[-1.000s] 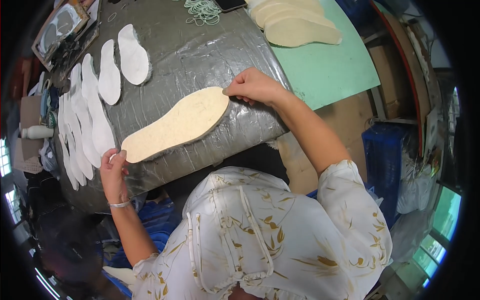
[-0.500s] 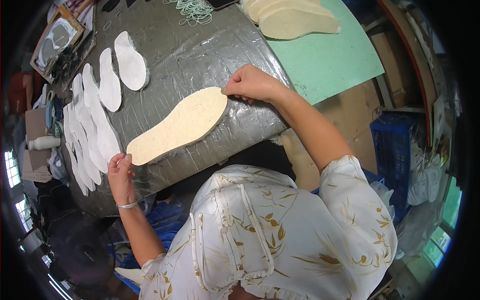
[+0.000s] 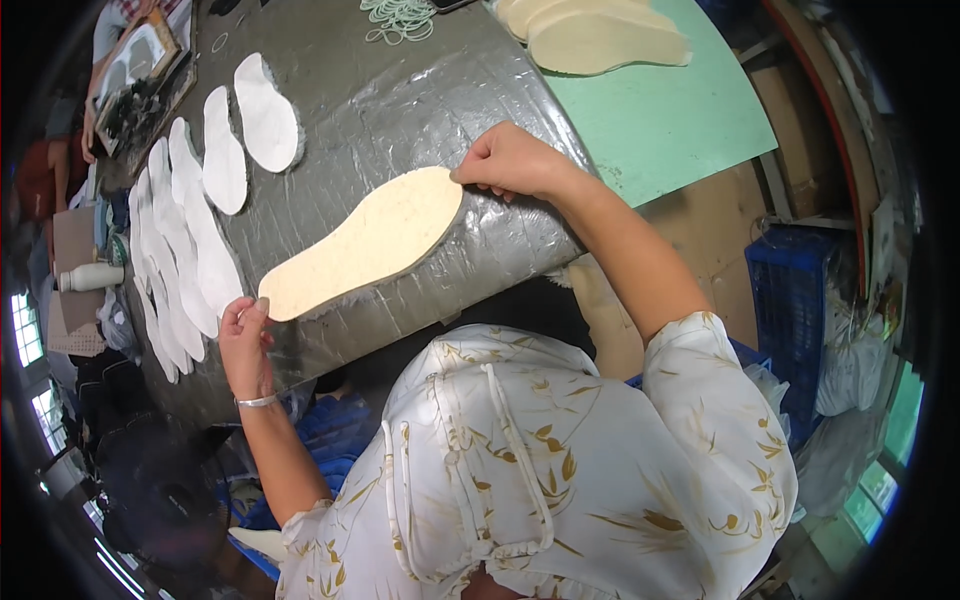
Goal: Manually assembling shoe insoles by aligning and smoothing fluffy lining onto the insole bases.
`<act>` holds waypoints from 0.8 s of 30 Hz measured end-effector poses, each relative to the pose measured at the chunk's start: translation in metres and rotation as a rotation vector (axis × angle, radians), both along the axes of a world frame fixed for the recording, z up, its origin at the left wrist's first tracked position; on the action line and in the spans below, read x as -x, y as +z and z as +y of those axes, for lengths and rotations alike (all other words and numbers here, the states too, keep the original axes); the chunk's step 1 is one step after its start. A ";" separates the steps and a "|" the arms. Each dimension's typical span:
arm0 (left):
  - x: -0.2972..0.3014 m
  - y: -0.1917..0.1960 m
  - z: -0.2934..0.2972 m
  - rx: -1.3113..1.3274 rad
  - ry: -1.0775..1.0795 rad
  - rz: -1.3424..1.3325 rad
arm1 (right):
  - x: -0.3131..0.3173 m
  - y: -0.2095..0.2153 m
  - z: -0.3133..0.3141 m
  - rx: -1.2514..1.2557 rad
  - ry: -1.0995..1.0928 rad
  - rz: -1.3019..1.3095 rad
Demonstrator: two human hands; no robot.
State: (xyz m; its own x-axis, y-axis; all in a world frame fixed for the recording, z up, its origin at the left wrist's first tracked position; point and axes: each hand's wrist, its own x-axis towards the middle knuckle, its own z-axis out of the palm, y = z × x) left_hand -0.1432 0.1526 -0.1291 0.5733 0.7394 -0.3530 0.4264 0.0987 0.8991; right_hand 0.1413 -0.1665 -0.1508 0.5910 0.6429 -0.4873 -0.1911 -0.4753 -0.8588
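A cream insole (image 3: 370, 240) with a fuzzy edge along its underside is held just over the grey, plastic-covered table (image 3: 420, 100). My left hand (image 3: 247, 345) pinches its narrow end between thumb and fingers. At the wide end, my right hand (image 3: 510, 165) has the rim between thumb and forefinger. Several white insoles (image 3: 205, 240) with furry edges lie in overlapping rows on the table to the left, the closest beside my left hand.
Cream insoles (image 3: 610, 40) are stacked on a green board (image 3: 670, 125) at the far right. Pale elastic loops (image 3: 400, 18) lie at the back. A blue crate (image 3: 790, 310) stands to the right, a white bottle (image 3: 90, 277) to the left. Another person's arm (image 3: 90, 125) shows at far left.
Both hands keep their pinch on the cream insole. The whole scene has shifted slightly in view, and a co-worker's arm now reaches over the frame at the far left.
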 end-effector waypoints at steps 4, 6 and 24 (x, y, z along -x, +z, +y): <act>0.000 0.001 0.001 0.003 -0.017 0.027 | 0.001 0.002 0.000 -0.002 -0.002 -0.002; -0.001 0.002 -0.001 0.000 -0.055 0.018 | 0.002 0.002 0.000 -0.002 -0.001 -0.009; -0.003 -0.012 0.000 0.064 -0.049 0.005 | 0.004 0.001 0.004 0.062 0.014 -0.064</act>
